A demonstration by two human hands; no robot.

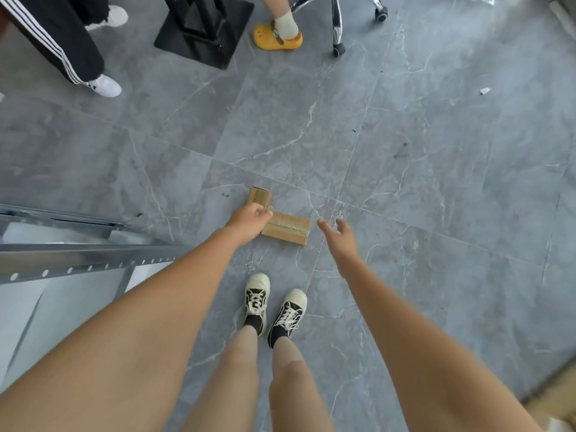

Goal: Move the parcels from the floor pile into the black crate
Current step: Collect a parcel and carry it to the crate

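Two brown cardboard parcels lie on the grey tiled floor in front of my feet. The small parcel (260, 195) is the farther one, and the flat taped parcel (288, 228) lies just right of it. My left hand (249, 221) reaches down with its fingers curled round the near end of the small parcel, and it also overlaps the flat parcel's left end. My right hand (338, 236) hovers a little to the right of the flat parcel, fingers spread and holding nothing. The black crate is out of sight.
A grey metal shelf frame (78, 260) stands at my left. Farther off are a black table base (205, 29), a chair's chrome wheeled legs (338, 26), a person's foot in a yellow clog (277, 37) and another person's legs in striped black trousers (59, 45).
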